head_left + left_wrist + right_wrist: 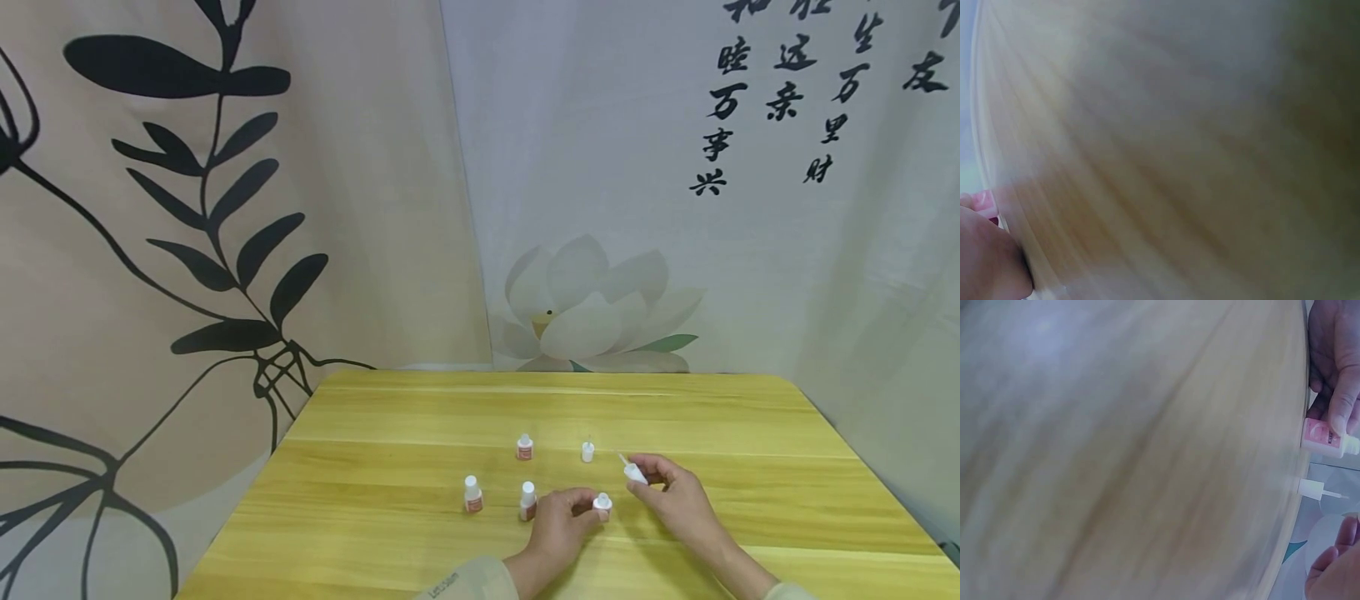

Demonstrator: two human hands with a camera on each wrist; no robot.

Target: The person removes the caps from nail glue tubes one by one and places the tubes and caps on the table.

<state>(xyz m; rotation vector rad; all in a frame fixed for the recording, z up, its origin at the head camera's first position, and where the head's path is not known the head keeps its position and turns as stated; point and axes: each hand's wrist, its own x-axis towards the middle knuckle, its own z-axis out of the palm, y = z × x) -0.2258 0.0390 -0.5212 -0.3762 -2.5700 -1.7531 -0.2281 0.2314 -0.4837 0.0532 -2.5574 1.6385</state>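
In the head view my left hand [561, 521] grips a small bottle [602, 505] with a red-and-white label, standing uncapped on the table. The same bottle [1324, 439] shows its pinkish label and bare neck in the right wrist view. My right hand [678, 496] pinches a white brush cap [635, 473], its thin brush pointing up and left. Another brush cap [588, 452] stands on the table with its brush upward. Behind my left hand is a capped bottle [528, 500], partly hidden by it. In the left wrist view only part of the left hand [991, 259] shows.
A capped bottle [472, 494] stands at the left of the group. Farther back is a bottle [525, 448] with a shorter top, seemingly uncapped. The yellow wooden table [375, 417] ends at a printed curtain [390, 208].
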